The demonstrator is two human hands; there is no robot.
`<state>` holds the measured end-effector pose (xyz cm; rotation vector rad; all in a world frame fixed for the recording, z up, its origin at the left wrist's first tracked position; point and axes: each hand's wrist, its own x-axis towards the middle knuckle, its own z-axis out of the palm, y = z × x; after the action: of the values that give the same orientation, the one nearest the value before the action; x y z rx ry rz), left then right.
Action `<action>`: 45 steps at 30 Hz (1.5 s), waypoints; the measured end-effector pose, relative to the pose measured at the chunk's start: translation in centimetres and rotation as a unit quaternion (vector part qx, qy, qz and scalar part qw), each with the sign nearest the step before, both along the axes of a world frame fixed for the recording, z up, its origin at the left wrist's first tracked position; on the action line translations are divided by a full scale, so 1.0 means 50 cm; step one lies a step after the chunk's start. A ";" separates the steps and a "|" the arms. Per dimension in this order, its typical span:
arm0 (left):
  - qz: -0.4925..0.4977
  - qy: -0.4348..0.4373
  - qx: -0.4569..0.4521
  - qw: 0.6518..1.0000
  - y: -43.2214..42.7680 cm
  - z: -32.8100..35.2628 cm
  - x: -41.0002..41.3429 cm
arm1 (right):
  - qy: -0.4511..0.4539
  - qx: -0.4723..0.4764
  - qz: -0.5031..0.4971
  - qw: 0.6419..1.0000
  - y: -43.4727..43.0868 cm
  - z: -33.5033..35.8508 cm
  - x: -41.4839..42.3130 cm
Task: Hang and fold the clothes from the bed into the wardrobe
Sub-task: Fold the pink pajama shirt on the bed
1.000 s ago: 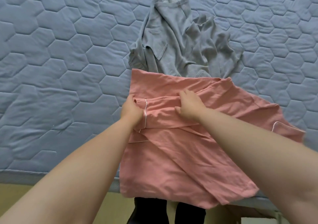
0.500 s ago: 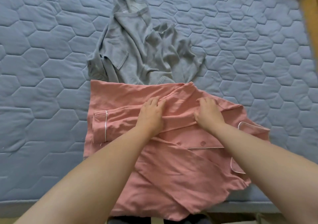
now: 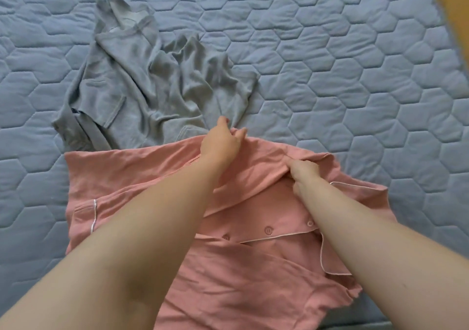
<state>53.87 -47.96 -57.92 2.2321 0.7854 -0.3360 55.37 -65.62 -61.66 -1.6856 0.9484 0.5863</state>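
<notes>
Hands have both shifted in the last half-second. The left hand (image 3: 223, 143) has left mid-cloth and now curls round the far hem of the pink pyjama shirt (image 3: 142, 175), right against the grey garment (image 3: 152, 86). The right hand (image 3: 303, 172) pinches a fold just short of it. The shirt lies on the bed (image 3: 355, 63), on the person's side of the grey garment. Folding looks barely begun.

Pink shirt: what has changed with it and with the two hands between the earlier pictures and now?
The left hand moved from the sleeve cuff across the pink shirt to its far edge, which it now grips. The right hand shifted rightwards and pinches a fold there. The grey garment stayed crumpled beyond it on the bed.
</notes>
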 end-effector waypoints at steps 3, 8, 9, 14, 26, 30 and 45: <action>0.047 0.039 -0.044 0.997 0.004 -0.002 0.053 | -0.059 0.019 0.053 0.997 -0.014 -0.004 0.018; 0.114 0.022 -0.133 0.984 0.026 -0.003 0.080 | -0.074 0.060 0.014 0.995 -0.038 -0.008 0.046; 0.147 -0.003 -0.155 0.977 0.027 -0.001 0.076 | -0.075 0.097 -0.024 0.992 -0.036 0.000 0.049; 0.166 -0.037 -0.187 0.967 0.025 -0.015 0.042 | -0.090 0.043 -0.075 0.992 -0.040 0.001 0.052; -0.340 -0.217 0.265 0.876 -0.017 -0.062 -0.049 | -0.244 -0.408 0.528 0.704 -0.054 0.017 0.079; -0.476 -0.265 0.259 0.798 -0.033 -0.065 -0.096 | -0.205 -0.355 0.489 0.770 -0.045 0.026 0.127; -0.370 -0.183 0.266 0.871 0.013 -0.059 -0.219 | -0.493 -0.437 0.618 0.430 0.007 0.009 -0.016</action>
<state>42.94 -47.33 -60.87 2.9367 -0.2589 -0.0295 54.57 -65.28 -61.23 -2.9020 -1.3514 -0.2812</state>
